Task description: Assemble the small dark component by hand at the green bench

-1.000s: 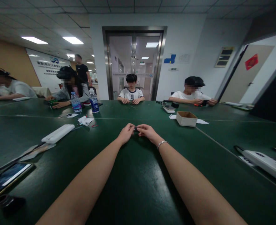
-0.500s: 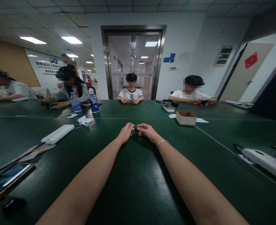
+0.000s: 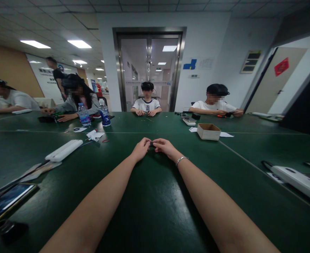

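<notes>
Between my two hands, over the middle of the green table (image 3: pixel 155 182), is a small dark object (image 3: pixel 151 144), too small for its kind to be told. My left hand (image 3: pixel 141 149) pinches its left end with thumb and fingertips. From the other side my right hand (image 3: pixel 165 147) grips the right end, its fingers curled inward. A silver bracelet (image 3: pixel 181 161) circles my right wrist. The fingers hide most of the object.
To the left lie a white power strip (image 3: pixel 64 151), a phone (image 3: pixel 10 202) and paper scraps (image 3: pixel 94 135). Two water bottles (image 3: pixel 104 114) stand beyond. An open box (image 3: pixel 209 132) and another power strip (image 3: pixel 299 182) are on the right. Several people sit around the table.
The small object has turned slightly between my fingertips; its shiny part no longer shows. My hands stay in place. In the background at left, a standing person has moved further left.
</notes>
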A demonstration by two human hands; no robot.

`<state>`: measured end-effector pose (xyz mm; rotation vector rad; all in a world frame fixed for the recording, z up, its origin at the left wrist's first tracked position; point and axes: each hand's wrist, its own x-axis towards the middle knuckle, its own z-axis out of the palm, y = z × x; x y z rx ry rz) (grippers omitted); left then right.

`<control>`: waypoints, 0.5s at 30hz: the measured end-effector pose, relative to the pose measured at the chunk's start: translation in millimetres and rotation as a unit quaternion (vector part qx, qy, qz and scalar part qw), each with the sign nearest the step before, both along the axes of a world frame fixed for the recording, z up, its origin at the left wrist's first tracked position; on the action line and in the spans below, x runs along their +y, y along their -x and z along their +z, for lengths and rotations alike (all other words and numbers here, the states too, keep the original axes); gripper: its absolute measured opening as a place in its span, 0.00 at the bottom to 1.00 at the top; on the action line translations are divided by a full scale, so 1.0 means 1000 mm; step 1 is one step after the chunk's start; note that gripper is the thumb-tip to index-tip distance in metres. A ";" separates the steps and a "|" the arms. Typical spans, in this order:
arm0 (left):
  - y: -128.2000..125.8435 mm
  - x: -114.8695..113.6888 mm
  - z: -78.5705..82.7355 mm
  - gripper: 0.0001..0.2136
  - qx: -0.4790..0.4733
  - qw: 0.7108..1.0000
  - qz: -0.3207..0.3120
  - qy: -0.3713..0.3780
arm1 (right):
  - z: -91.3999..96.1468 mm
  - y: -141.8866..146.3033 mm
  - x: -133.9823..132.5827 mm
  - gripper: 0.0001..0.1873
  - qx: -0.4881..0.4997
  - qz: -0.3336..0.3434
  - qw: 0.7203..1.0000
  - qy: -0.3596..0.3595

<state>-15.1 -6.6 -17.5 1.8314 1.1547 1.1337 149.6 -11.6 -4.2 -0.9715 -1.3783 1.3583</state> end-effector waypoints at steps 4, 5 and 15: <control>0.000 -0.001 0.001 0.11 -0.003 1.000 0.002 0.006 | 0.000 0.000 -0.001 0.07 0.003 -0.002 1.000 0.002; 0.000 -0.002 0.002 0.11 -0.004 1.000 0.000 0.007 | 0.000 0.000 -0.001 0.07 0.005 -0.002 1.000 0.003; 0.000 0.004 -0.004 0.13 0.002 1.000 -0.002 0.002 | 0.001 0.000 -0.001 0.07 -0.003 0.005 1.000 0.000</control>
